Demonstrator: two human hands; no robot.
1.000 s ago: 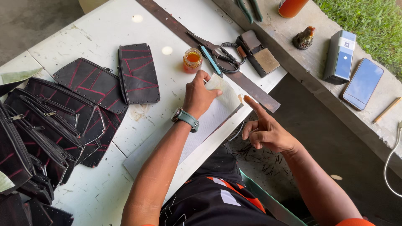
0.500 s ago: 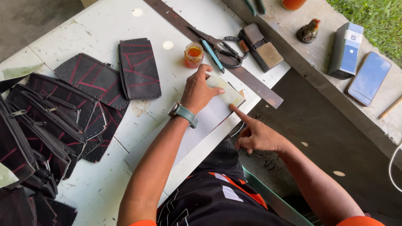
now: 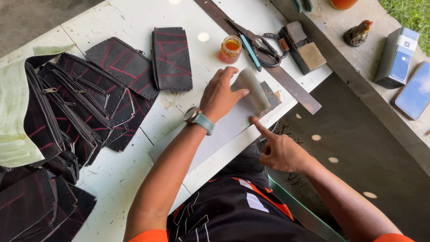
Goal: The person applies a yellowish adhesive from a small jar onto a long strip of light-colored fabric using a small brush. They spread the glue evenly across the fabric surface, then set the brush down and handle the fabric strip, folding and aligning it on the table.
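At the far left of the frame a pale green cloth [image 3: 15,121] lies over a heap of black zippered pouches with red stitching [image 3: 67,103], which spreads across the white worktop [image 3: 130,27] toward the centre; one flat black pouch [image 3: 172,58] lies apart at the upper middle. Right of it stands a small glass jar of orange liquid [image 3: 230,48], and just beside that lie black-handled scissors [image 3: 257,41] on a long dark metal ruler [image 3: 268,67] that runs diagonally toward the worktop's right edge. In the centre, the left hand [image 3: 220,95], with a grey-strapped watch on its wrist, presses on a tan piece of material [image 3: 251,89], its fingers curled over the piece's upper edge and lifting it off a pale sheet [image 3: 224,130] that lies at the worktop's near edge. Just below and right, the right hand [image 3: 280,152] has its index finger stretched out, the tip touching the lower edge of the tan piece, the other fingers folded in and holding nothing. Further right, a dark block with a tan top [image 3: 304,51] sits at the worktop's corner, and on the concrete ledge at the upper right stand a grey box-shaped device [image 3: 396,58] and a phone [image 3: 414,92].
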